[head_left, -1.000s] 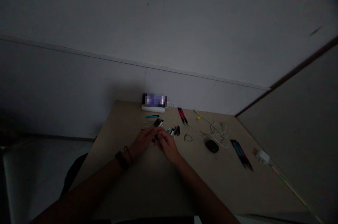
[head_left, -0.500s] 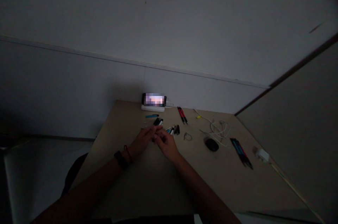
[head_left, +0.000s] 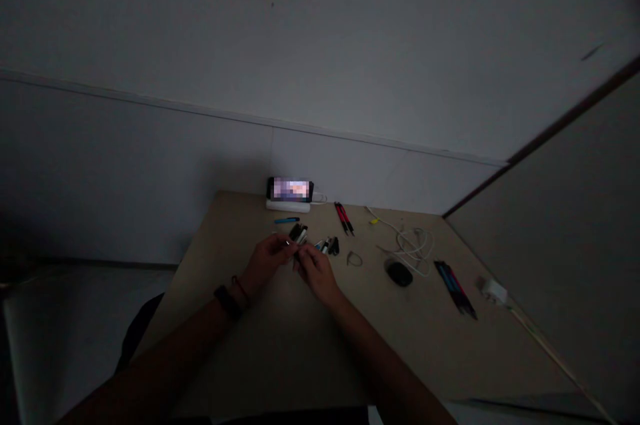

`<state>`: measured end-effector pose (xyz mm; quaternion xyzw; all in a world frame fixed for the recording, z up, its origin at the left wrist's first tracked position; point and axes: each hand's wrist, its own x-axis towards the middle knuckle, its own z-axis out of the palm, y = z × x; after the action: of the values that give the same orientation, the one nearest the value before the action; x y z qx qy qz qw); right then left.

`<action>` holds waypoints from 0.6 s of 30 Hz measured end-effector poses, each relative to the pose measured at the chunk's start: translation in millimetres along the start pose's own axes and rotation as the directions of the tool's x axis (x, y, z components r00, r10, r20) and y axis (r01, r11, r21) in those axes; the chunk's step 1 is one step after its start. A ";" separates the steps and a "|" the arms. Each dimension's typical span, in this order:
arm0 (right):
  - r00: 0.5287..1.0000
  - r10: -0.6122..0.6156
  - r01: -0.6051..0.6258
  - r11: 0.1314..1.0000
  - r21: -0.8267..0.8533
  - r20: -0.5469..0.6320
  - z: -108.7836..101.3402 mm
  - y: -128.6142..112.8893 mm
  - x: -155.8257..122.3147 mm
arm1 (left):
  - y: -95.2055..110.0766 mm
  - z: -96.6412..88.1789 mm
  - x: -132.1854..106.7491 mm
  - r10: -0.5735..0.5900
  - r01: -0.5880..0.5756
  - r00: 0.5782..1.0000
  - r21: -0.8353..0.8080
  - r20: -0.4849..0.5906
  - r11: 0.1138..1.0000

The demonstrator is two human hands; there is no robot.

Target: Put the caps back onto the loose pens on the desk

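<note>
My left hand (head_left: 269,258), with a dark watch and a red cord at the wrist, is closed in a pinch. A small shiny bit shows at its fingertips; its kind is too dim to make out. Pressed up against it, my right hand (head_left: 316,273) is also closed, thumb to fingers, and what lies inside is hidden. Just beyond the fingers lie dark and white pen parts (head_left: 302,234). To the right of them sits another small heap of blue, white and black pen parts (head_left: 327,245). A blue pen barrel (head_left: 287,219) rests farther back.
A phone (head_left: 291,189) with a lit screen leans on a white stand (head_left: 289,207) by the wall. Red pens (head_left: 344,218), a small cable loop (head_left: 355,259), a white cable (head_left: 415,248), a black mouse (head_left: 399,273), more pens (head_left: 455,289) and a white plug (head_left: 494,292) are to the right.
The left fingers have shifted and curled more, and a shiny bit now shows at their tips. The right hand stays nearly in place against them. The view has moved slightly.
</note>
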<state>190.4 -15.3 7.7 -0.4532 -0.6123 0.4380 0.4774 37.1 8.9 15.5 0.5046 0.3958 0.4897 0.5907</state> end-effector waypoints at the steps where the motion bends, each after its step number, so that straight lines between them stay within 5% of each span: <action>1: 1.000 0.000 0.000 1.000 0.003 0.000 -0.3 0.4 0.0 | 0.5 -0.1 -0.1 0.000 0.000 1.000 0.006 0.003 1.000; 18: 0.996 0.073 -0.069 0.995 0.073 -0.047 1.1 2.6 -0.8 | 5.0 0.2 -2.2 -0.008 0.006 0.999 0.031 0.054 0.999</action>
<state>189.8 -15.6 4.9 -0.4681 -0.5677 0.4649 0.4925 36.0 6.8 20.4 0.5253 0.3891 0.4676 0.5950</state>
